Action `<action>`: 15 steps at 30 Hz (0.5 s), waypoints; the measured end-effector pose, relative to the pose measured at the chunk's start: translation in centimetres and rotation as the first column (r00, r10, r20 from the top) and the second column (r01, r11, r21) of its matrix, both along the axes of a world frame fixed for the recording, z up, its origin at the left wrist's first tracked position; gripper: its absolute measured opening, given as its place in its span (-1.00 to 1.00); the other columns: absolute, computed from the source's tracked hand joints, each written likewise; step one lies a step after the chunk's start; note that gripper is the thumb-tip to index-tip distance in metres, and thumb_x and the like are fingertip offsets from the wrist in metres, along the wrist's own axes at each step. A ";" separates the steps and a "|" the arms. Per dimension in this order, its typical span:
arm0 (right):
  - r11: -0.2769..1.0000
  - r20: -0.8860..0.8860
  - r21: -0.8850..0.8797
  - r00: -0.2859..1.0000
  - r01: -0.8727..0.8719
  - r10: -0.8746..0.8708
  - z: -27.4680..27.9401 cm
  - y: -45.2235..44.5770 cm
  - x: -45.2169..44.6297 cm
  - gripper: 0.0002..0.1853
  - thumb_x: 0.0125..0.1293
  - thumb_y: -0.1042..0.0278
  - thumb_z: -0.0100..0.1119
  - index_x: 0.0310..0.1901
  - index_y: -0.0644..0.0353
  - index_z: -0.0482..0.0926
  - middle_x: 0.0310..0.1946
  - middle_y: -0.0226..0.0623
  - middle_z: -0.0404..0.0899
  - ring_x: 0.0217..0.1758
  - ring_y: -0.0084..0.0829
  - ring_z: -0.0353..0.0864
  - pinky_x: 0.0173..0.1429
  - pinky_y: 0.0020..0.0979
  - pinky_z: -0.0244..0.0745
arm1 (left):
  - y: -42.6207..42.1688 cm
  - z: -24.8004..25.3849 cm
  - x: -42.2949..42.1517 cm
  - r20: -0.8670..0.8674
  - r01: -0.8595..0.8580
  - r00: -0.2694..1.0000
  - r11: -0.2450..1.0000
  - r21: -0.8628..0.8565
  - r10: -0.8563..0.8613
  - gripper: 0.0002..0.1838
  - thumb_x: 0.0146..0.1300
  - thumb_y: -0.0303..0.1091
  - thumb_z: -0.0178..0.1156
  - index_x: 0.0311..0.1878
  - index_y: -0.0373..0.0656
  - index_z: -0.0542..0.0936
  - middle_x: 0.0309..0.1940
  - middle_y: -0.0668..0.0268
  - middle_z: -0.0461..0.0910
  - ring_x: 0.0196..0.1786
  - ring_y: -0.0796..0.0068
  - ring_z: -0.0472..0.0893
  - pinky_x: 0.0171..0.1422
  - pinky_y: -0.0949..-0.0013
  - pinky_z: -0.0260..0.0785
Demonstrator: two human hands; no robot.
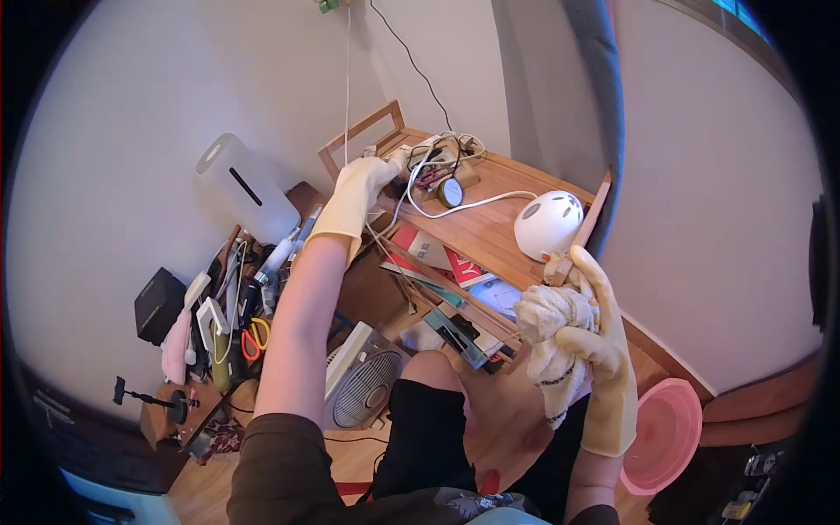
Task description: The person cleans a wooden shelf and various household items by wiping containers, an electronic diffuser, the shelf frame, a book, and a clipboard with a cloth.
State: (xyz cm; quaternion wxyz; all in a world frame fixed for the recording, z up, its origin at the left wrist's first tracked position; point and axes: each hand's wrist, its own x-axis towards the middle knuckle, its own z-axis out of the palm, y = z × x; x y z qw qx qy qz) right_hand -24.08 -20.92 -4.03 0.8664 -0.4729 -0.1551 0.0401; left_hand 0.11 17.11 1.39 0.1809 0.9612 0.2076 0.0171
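Observation:
Both my hands wear cream rubber gloves. My left hand (366,182) reaches to the far left end of a wooden shelf top (494,214), its fingers curled beside a heap of cables (446,149) and small items. What lies between those fingers is hidden. My right hand (604,337) grips a bunched white cloth (551,332) at the shelf's near right corner. A small tan object (556,268) shows just above the cloth, by the thumb. Close to it stands a white dome-shaped device (549,225). A round green-rimmed item (450,192) lies beside the cable heap.
Books (429,254) fill the lower shelf. A fan (366,385) stands on the floor by my knees, with a pink basin (662,437) at right. On the left are a white router-like box (245,184), orange-handled scissors (255,339) and other clutter. A curtain (604,114) hangs behind.

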 end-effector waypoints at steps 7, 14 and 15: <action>1.000 -0.037 -0.016 0.999 0.023 -0.024 0.5 0.3 -0.1 0.07 -0.15 0.74 0.28 0.58 0.29 0.25 0.43 -0.05 0.39 0.37 -0.24 0.54 0.41 -0.30 0.45 | -2.2 -1.8 3.7 -0.034 -0.067 0.997 0.996 0.056 0.069 -0.10 0.21 0.51 0.19 0.16 -0.23 0.72 -0.01 0.03 0.79 0.03 0.16 0.78 0.14 0.23 0.59; 0.998 -0.075 -0.055 0.996 0.035 -0.039 0.7 0.2 -0.1 0.07 -0.16 0.70 0.30 0.58 0.27 0.27 0.42 -0.04 0.39 0.32 -0.24 0.57 0.37 -0.29 0.49 | -1.6 -2.5 4.9 -0.003 -0.021 1.000 0.994 0.108 0.021 -0.34 0.27 0.28 0.25 -0.01 -0.21 0.80 -0.15 0.10 0.82 -0.07 0.30 0.82 0.03 0.24 0.62; 0.997 -0.037 -0.065 0.999 0.029 -0.031 0.2 0.0 0.1 0.08 -0.16 0.70 0.30 0.58 0.27 0.27 0.42 -0.05 0.40 0.32 -0.26 0.57 0.36 -0.30 0.49 | -2.2 -1.8 4.0 -0.001 -0.022 1.000 0.994 0.110 0.023 -0.34 0.27 0.28 0.25 -0.01 -0.21 0.80 -0.15 0.10 0.82 -0.07 0.30 0.82 0.03 0.24 0.62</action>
